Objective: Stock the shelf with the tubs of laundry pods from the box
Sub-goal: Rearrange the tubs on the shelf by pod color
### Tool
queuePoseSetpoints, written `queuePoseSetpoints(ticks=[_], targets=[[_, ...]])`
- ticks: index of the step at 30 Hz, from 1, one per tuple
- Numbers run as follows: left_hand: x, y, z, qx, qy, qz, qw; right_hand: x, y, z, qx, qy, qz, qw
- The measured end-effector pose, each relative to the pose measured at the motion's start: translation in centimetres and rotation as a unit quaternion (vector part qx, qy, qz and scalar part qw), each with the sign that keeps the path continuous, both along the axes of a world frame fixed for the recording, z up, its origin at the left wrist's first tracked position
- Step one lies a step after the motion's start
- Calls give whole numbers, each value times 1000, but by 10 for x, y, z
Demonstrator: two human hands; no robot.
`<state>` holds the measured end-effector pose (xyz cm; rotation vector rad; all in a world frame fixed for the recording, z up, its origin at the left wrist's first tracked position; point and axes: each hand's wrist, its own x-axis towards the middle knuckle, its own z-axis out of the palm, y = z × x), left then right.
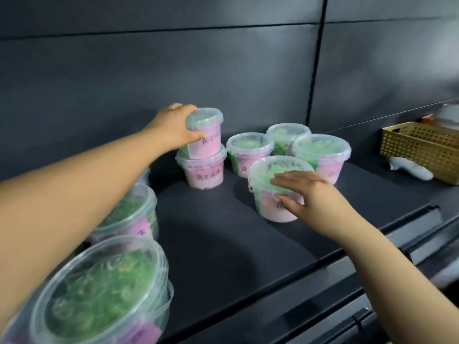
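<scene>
Our left hand (177, 129) grips the stacked tub (207, 135) at the far left of the shelf (223, 244), our right hand (313, 197) spreads open fingers (293, 179) over the near tub (273, 170); light, stiff and slick, these seem best held under the rim.

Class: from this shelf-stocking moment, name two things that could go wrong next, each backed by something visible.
1. The left hand grips the upper tub, stacked on the lower tub; released off-centre, the stack may topple.
2. The left forearm lies close above the near tubs by the front of the shelf; drawing back, it might knock one off.
</scene>
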<state>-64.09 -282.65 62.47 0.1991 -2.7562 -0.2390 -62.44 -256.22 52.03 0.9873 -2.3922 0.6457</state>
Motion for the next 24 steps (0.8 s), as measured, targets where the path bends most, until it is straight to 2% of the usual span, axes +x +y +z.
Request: queuePoseSetpoints(ticks=[6, 9, 12, 14, 16, 18, 21, 24], targets=[[-13, 1, -12, 15, 19, -5, 1000, 4, 4, 7, 9, -35, 1, 999], [-5, -4, -7, 31, 43, -20, 998, 8, 3, 18, -35, -64, 18, 997], [15, -16, 8, 44, 86, -30, 995, 15, -16, 36, -88, -25, 59, 994], [35, -28, 25, 29, 110, -35, 993, 16, -40, 47, -114, 2, 101, 988], [62, -40, 40, 1, 112, -34, 993, 13, -69, 54, -138, -14, 133, 981], [93, -53, 46, -15, 96, -21, 995, -2, -104, 53, -102, -58, 127, 985], [135, -69, 40, -16, 67, -3, 998, -38, -151, 34, 51, -120, 27, 991], [164, -83, 27, -5, 47, 3, 999, -56, -174, 19, 143, -114, -46, 982]])
